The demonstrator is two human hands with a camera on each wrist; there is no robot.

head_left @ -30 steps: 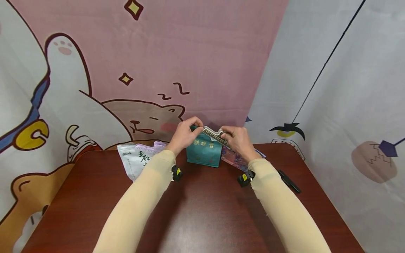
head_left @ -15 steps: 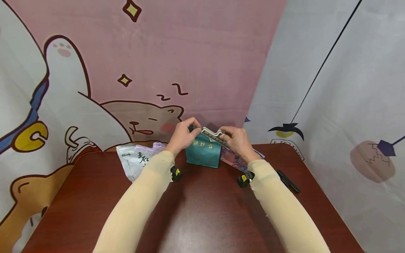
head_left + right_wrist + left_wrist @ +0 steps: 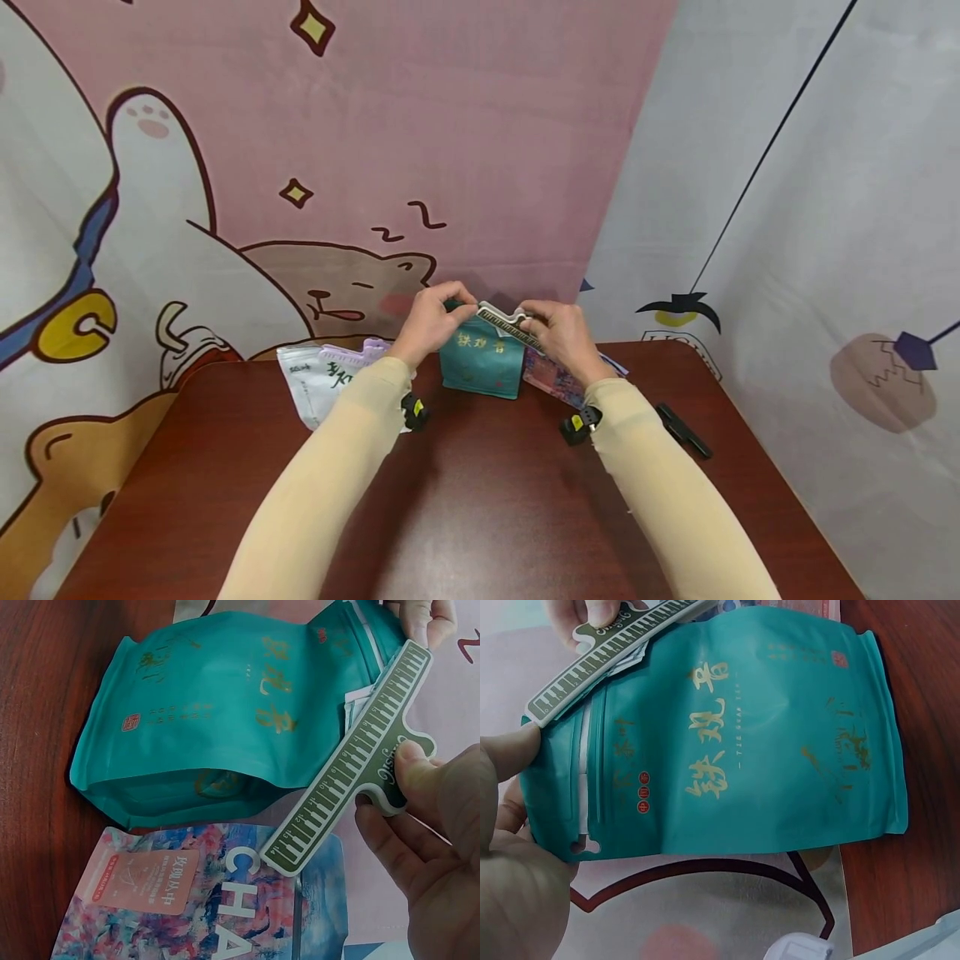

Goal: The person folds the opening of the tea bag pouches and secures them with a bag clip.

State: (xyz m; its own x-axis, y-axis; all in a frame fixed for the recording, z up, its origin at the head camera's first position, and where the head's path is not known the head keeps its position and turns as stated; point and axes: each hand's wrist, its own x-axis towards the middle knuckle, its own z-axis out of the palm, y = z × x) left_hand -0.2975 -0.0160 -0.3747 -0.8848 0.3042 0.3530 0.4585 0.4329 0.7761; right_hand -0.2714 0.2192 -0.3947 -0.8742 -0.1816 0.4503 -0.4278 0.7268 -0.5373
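Observation:
A teal tea pouch with gold characters [image 3: 480, 367] stands upright near the table's back edge. My left hand [image 3: 433, 323] pinches its top left corner, thumb in front and fingers behind. A long green-and-white bag clip with a piano-key pattern [image 3: 352, 765] lies slantwise across the pouch's top, its far end near my left fingertips. By its handle tab, my right hand [image 3: 564, 333] pinches the clip between thumb and fingers. The clip's lower end juts past the pouch's side. Part of the torn top strip shows in the left wrist view; how deep the clip sits on it I cannot tell.
Left of the pouch lies a white pouch [image 3: 307, 387] with a lilac clip [image 3: 360, 353] on its top. A colourful pink-and-blue pouch [image 3: 247, 892] is at the right, partly behind my right wrist. Further right, a black clip-like object [image 3: 684, 431] lies on the brown table [image 3: 495, 500].
Both hands keep their pinch on pouch and clip, nearly still. The whole head view has shifted by a few pixels.

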